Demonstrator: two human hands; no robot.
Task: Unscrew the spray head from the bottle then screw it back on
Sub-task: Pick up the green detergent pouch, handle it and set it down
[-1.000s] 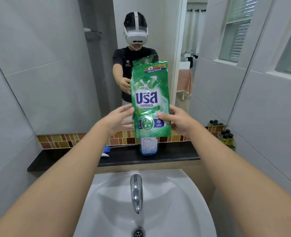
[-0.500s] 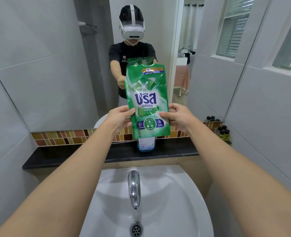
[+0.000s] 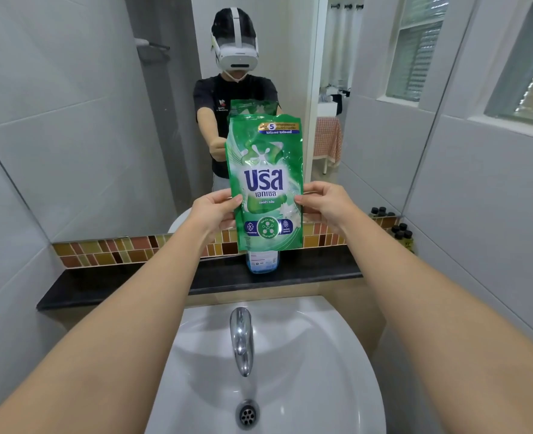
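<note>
The bottle [image 3: 263, 261] stands upright on the dark ledge [image 3: 134, 283] behind the sink [image 3: 306, 371], just below and beyond my hands, its neck and spray head hidden behind the green refill pouch [image 3: 265, 183]. My left hand [image 3: 215, 211] and right hand [image 3: 324, 205] each pinch a side edge of that pouch, about equally near the bottle. Grey tiled walls and a mirror [image 3: 102, 89] close the space in, so I judge the unscrewing not yet begun.
</note>
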